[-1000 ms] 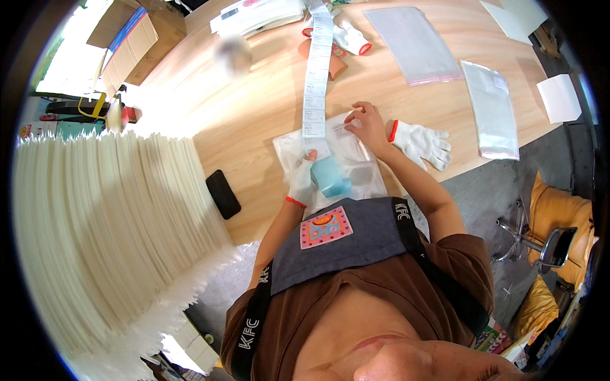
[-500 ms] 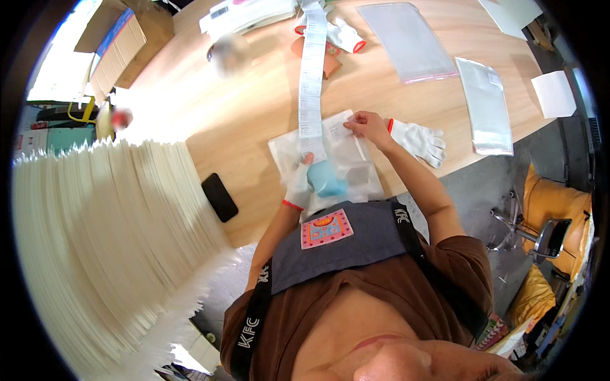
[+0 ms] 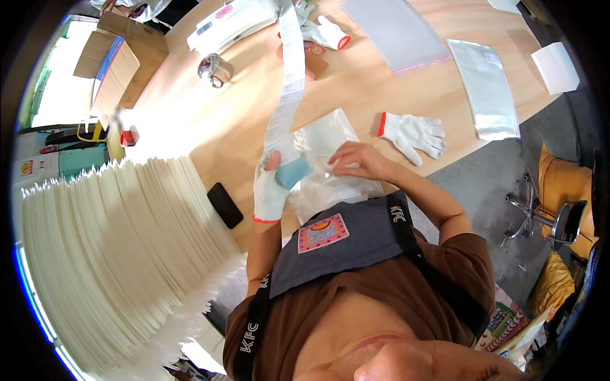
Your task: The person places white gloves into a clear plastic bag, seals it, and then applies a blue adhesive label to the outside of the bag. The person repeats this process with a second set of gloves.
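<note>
A clear plastic bag (image 3: 321, 159) lies at the near edge of the wooden worktop (image 3: 210, 133), just in front of the person. The gloved left hand (image 3: 272, 187) is closed around a small light-blue item (image 3: 293, 171), with a long paper strip (image 3: 287, 82) running from it toward the far edge, while the bare right hand (image 3: 359, 162) presses down on the bag, fingers bent. 1 loose white glove (image 3: 412, 134) lies just right of the bag, a black phone (image 3: 225, 205) at the near-left edge.

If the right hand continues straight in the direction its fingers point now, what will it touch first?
The right hand points toward the person's left, across the clear plastic bag. Probably it would first meet the light blue piece held by the gloved left hand, though depth is unclear.
</note>
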Demonstrator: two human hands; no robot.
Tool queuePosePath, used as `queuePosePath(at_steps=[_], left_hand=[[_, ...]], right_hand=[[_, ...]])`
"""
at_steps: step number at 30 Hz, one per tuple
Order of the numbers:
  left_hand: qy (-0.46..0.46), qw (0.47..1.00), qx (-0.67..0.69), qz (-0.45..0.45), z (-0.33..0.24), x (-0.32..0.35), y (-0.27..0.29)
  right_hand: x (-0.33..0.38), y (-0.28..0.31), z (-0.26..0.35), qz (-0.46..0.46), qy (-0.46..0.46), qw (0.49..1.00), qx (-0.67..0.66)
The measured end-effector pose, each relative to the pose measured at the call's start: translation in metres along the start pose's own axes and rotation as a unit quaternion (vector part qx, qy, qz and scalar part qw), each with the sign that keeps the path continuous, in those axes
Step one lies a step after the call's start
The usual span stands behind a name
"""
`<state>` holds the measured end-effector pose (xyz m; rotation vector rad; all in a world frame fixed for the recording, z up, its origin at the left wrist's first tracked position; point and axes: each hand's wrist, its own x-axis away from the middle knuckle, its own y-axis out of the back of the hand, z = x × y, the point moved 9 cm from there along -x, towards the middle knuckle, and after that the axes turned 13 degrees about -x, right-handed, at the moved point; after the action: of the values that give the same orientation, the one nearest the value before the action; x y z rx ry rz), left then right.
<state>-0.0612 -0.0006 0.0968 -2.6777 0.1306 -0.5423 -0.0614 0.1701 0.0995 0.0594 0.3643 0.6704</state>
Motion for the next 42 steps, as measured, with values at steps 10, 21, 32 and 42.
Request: queuePosePath(at_steps=[10, 21, 32, 42], left_hand=[[0.14, 0.986, -0.086, -0.027, 0.129, -0.041, 0.035], [0.117, 0.987, 0.081, 0.076, 0.108, -0.033, 0.017], [0.094, 0.988, 0.088, -0.086, 0.114, -0.039, 0.037], [0.059, 0.99, 0.105, -0.068, 0.123, -0.042, 0.046]], right_hand=[[0.046, -0.035, -0.042, 0.089, -0.228, 0.965, 0.094], [-0.016, -0.025, -0.037, -0.112, -0.093, 0.984, 0.101], [-0.001, -0.026, -0.021, -0.143, -0.011, 0.989, 0.021], [-0.004, 0.065, -0.129, -0.222, -0.357, 0.9, -0.115]])
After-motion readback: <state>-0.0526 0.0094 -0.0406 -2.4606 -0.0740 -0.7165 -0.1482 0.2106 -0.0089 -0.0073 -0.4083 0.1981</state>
